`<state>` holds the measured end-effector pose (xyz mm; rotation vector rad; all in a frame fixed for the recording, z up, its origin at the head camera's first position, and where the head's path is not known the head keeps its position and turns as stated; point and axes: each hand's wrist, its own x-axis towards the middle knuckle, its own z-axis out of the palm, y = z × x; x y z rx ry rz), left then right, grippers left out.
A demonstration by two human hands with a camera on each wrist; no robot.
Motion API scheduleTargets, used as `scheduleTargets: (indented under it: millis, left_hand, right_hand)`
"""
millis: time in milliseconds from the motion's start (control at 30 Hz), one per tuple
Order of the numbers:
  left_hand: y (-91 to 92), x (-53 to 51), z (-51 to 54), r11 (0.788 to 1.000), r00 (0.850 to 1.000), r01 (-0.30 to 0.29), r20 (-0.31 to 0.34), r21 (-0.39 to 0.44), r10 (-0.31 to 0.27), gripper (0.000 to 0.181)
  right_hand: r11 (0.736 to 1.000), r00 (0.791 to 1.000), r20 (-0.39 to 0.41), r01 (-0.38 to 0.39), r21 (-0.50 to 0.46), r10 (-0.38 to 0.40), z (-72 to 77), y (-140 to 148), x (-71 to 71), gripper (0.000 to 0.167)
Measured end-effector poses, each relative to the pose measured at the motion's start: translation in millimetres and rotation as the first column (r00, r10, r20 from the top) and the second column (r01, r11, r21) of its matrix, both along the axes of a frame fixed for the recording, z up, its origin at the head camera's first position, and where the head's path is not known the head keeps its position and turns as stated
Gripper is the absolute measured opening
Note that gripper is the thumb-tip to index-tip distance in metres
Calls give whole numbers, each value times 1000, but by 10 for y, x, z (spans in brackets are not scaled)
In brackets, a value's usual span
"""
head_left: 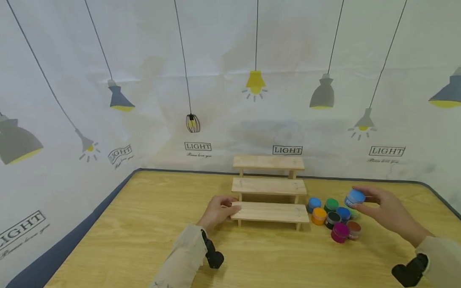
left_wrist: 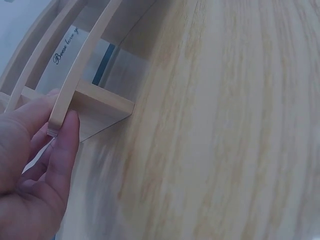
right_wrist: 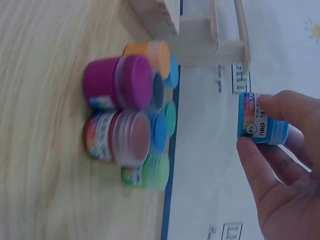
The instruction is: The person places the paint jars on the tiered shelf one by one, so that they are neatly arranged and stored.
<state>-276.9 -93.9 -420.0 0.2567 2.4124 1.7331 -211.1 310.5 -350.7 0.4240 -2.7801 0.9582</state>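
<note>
A three-tier wooden step rack (head_left: 268, 211) stands on the table. My left hand (head_left: 217, 212) pinches the left end of its lowest shelf, thumb on top and fingers below; the left wrist view shows the shelf edge (left_wrist: 80, 65) between them. My right hand (head_left: 390, 211) holds a light blue paint jar (head_left: 354, 198) in the air between thumb and fingers, above the right side of a group of jars. In the right wrist view the label of this blue jar (right_wrist: 257, 117) shows. Below it stand purple (head_left: 340, 232), brown (head_left: 353, 229), orange (head_left: 319, 216) and black (head_left: 333, 220) jars.
Also in the group are a green jar (head_left: 331, 204), a dark blue jar (head_left: 343, 213), another light blue jar (head_left: 314, 204) and a pale green jar (right_wrist: 150, 172). The group stands just right of the rack. A lamp-printed sheet (head_left: 224, 93) rises behind the wooden table (head_left: 257, 263).
</note>
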Motion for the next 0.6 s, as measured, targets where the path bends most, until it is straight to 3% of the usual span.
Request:
scheduleTargets:
  millis: [600]
  left_hand:
    - [14, -12, -9, 1000, 1000, -20, 25, 21, 19, 36]
  right_hand:
    - [978, 978, -57, -203, -35, 201, 216, -956, -357, 45]
